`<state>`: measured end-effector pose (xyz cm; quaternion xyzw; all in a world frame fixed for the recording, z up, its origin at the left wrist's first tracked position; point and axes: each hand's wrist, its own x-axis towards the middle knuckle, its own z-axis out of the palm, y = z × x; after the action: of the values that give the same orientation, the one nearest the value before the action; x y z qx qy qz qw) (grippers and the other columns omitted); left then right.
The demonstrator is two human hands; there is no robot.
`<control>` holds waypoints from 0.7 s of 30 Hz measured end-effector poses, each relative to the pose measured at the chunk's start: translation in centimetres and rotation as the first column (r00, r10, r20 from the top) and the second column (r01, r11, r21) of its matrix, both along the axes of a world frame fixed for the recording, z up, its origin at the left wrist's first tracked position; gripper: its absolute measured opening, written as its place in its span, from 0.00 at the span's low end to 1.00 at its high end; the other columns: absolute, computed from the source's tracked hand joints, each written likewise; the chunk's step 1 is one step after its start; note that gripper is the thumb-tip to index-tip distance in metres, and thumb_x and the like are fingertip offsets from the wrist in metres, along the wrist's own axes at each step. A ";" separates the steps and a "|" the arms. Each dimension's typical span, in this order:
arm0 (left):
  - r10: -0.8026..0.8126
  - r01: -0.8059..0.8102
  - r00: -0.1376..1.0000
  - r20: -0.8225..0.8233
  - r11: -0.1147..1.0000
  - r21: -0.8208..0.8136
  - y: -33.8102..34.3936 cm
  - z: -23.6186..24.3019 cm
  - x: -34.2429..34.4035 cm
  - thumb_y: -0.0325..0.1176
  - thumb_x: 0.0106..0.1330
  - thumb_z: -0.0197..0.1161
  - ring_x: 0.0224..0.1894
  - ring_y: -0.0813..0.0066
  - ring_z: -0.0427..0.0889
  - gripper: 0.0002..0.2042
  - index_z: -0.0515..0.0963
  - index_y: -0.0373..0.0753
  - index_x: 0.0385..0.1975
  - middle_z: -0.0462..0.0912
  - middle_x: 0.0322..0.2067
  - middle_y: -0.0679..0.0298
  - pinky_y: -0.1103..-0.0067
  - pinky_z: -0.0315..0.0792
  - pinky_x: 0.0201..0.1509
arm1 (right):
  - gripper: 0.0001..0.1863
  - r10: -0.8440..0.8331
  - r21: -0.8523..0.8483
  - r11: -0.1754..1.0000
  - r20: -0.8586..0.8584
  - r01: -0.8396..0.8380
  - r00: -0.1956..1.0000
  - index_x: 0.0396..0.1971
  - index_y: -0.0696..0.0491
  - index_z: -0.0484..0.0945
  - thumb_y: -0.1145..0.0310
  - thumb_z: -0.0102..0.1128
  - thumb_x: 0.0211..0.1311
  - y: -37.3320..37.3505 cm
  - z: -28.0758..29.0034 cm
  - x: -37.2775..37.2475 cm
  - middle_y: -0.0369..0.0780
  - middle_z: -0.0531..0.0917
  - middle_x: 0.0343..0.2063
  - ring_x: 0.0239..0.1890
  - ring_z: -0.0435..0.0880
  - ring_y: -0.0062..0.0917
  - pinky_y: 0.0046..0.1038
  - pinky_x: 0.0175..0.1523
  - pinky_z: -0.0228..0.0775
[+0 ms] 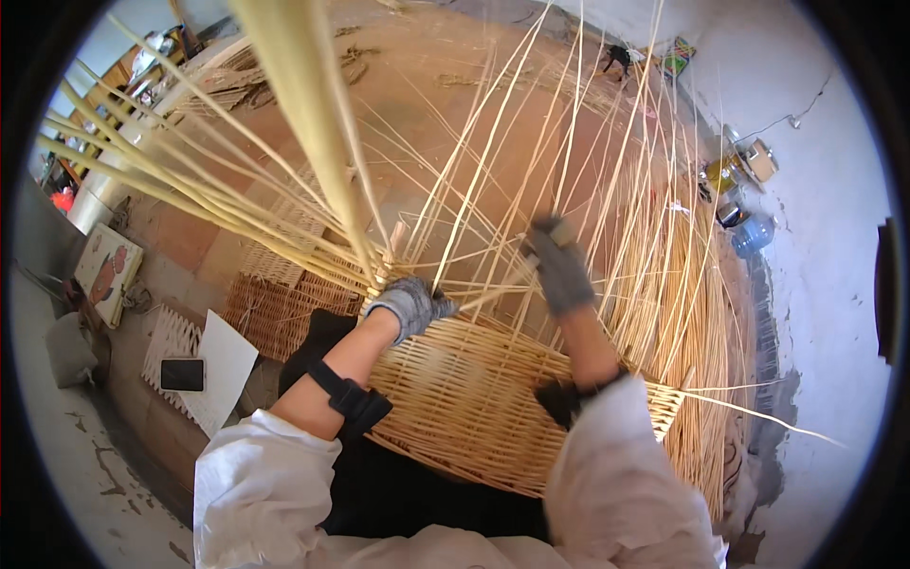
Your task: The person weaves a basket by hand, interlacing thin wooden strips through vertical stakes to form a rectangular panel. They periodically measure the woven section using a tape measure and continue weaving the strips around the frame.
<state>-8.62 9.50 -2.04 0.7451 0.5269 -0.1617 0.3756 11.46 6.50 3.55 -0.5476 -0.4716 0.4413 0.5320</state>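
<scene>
A woven wicker panel (464,389) lies across my lap, its weave running from beside my left hand to under my right forearm. My left hand (412,308), in a grey glove, is closed at the panel's far left edge, fingers curled round a pale wicker rod (483,300). Thin upright rods (469,194) fan up and away from the panel's far edge. My right hand (559,267), gloved too, is raised above that edge among the rods. Motion smears its fingers, so whether it holds a rod is hard to tell.
Thick rods (204,204) stick out to the upper left, one bundle (303,104) very near. Loose rods (697,313) lie in a heap at right, by the wall. Woven pieces (261,318), a white sheet (226,356) and a phone (182,375) are at left. A water bottle (754,234) stands far right.
</scene>
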 end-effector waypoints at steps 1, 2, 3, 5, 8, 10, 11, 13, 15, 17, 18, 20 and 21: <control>0.120 -0.128 0.991 0.063 0.980 0.154 -0.3 -0.3 1.0 0.53 0.49 0.57 0.35 0.60 0.76 0.24 0.76 0.37 0.33 0.77 0.32 0.53 0.73 0.68 0.42 | 0.16 0.021 0.088 0.996 0.167 -0.036 0.986 0.42 0.58 0.66 0.67 0.48 0.54 3.7 -1.3 -0.3 0.40 0.73 0.33 0.36 0.73 0.24 0.26 0.42 0.65; 0.204 -0.244 0.966 0.160 0.926 0.287 -0.7 -0.5 3.2 0.54 0.49 0.57 0.33 0.61 0.76 0.24 0.77 0.35 0.28 0.77 0.29 0.52 0.73 0.69 0.40 | 0.16 -0.371 0.286 0.929 0.701 0.236 0.609 0.41 0.58 0.66 0.68 0.48 0.53 7.4 -4.9 1.5 0.40 0.73 0.30 0.32 0.73 0.25 0.27 0.38 0.66; 0.242 -0.282 0.954 0.179 0.928 0.244 -0.8 0.7 4.3 0.53 0.47 0.59 0.32 0.61 0.76 0.25 0.77 0.32 0.29 0.77 0.29 0.51 0.74 0.70 0.37 | 0.15 -0.563 0.564 0.777 0.821 0.278 -0.093 0.40 0.58 0.66 0.69 0.48 0.52 9.5 -7.8 2.8 0.39 0.73 0.27 0.28 0.73 0.26 0.27 0.34 0.66; 0.206 -0.221 0.973 0.106 0.963 0.152 0.5 -0.1 0.4 0.52 0.48 0.59 0.32 0.61 0.76 0.25 0.76 0.31 0.30 0.77 0.30 0.51 0.74 0.70 0.37 | 0.15 -0.464 0.310 0.886 0.591 0.346 0.660 0.42 0.57 0.65 0.71 0.47 0.53 5.9 -6.6 2.3 0.39 0.73 0.23 0.24 0.73 0.24 0.27 0.31 0.70; 0.044 -0.044 0.998 -0.051 0.999 0.001 1.9 2.8 0.9 0.52 0.48 0.59 0.33 0.62 0.77 0.27 0.74 0.28 0.33 0.77 0.32 0.51 0.73 0.70 0.39 | 0.07 -0.399 0.010 0.894 -0.433 0.447 0.808 0.35 0.54 0.67 0.73 0.44 0.56 -6.0 -4.9 1.4 0.39 0.72 0.16 0.15 0.71 0.22 0.29 0.20 0.71; -0.116 0.123 0.992 -0.054 0.978 0.167 2.9 3.2 2.5 0.60 0.48 0.53 0.41 0.58 0.74 0.38 0.65 0.25 0.45 0.73 0.40 0.47 0.74 0.68 0.45 | 0.04 -0.460 -0.063 0.869 -0.467 0.490 0.755 0.32 0.54 0.67 0.73 0.45 0.56 -6.8 -5.2 2.6 0.39 0.71 0.15 0.14 0.71 0.23 0.30 0.21 0.72; -0.123 0.133 0.990 -0.071 0.979 0.155 3.0 3.5 2.5 0.60 0.48 0.53 0.41 0.58 0.74 0.38 0.65 0.25 0.45 0.73 0.40 0.47 0.74 0.68 0.45 | 0.03 -0.502 -0.132 0.849 -0.504 0.512 0.703 0.30 0.54 0.68 0.73 0.45 0.56 -6.9 -5.4 2.7 0.39 0.71 0.13 0.14 0.72 0.24 0.32 0.22 0.73; 0.022 -0.026 0.997 0.078 0.998 0.053 4.0 3.8 3.7 0.61 0.44 0.57 0.45 0.56 0.72 0.44 0.59 0.25 0.50 0.69 0.45 0.46 0.76 0.67 0.47 | 0.03 -0.566 -0.206 0.812 -0.506 0.547 0.651 0.29 0.55 0.67 0.73 0.47 0.56 -5.8 -2.6 2.5 0.40 0.72 0.14 0.13 0.72 0.26 0.33 0.23 0.74; 0.236 -0.288 0.903 0.358 0.952 0.099 4.1 3.8 5.0 0.60 0.42 0.60 0.46 0.57 0.72 0.43 0.61 0.26 0.49 0.69 0.46 0.48 0.76 0.67 0.47 | 0.03 -0.579 -0.273 0.808 -0.538 0.523 0.613 0.27 0.56 0.67 0.74 0.49 0.54 -6.1 -4.6 5.3 0.44 0.75 0.15 0.13 0.72 0.31 0.38 0.25 0.75; 0.328 -0.377 0.918 0.221 0.896 0.236 3.1 5.8 6.9 0.58 0.40 0.63 0.50 0.57 0.68 0.46 0.56 0.28 0.52 0.67 0.48 0.48 0.75 0.67 0.49 | 0.03 -0.637 -0.352 0.765 -0.534 0.539 0.556 0.27 0.56 0.67 0.74 0.49 0.54 -7.2 -6.6 5.8 0.44 0.75 0.15 0.13 0.72 0.30 0.40 0.26 0.75; 0.349 -0.393 0.915 0.201 0.880 0.265 3.3 5.7 6.5 0.58 0.40 0.63 0.50 0.57 0.68 0.46 0.56 0.28 0.52 0.67 0.48 0.48 0.75 0.67 0.49 | 0.03 -0.663 -0.422 0.746 -0.539 0.515 0.520 0.28 0.57 0.67 0.74 0.50 0.54 -6.8 -6.8 4.9 0.44 0.75 0.16 0.13 0.72 0.29 0.41 0.27 0.75; 0.261 -0.237 0.965 -0.021 0.906 0.349 4.4 3.4 5.8 0.59 0.40 0.63 0.52 0.57 0.66 0.45 0.58 0.28 0.51 0.64 0.50 0.47 0.74 0.65 0.51 | 0.05 -0.601 -0.410 0.799 -0.572 0.440 0.558 0.29 0.57 0.66 0.74 0.51 0.53 -7.1 -4.2 2.6 0.44 0.74 0.15 0.15 0.73 0.28 0.40 0.29 0.75; 0.228 -0.184 0.966 -0.122 0.936 0.300 4.8 4.0 6.7 0.57 0.43 0.61 0.56 0.60 0.61 0.45 0.53 0.29 0.54 0.64 0.51 0.50 0.78 0.59 0.56 | 0.05 -0.574 -0.362 0.817 -0.580 0.448 0.578 0.29 0.57 0.67 0.74 0.51 0.53 -8.2 -3.8 2.8 0.43 0.74 0.17 0.17 0.73 0.27 0.37 0.30 0.74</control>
<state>-1.96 14.27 1.97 0.7172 0.6475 -0.1007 0.2369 14.27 -1.67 -0.25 -0.5096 -0.0298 0.4733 0.7179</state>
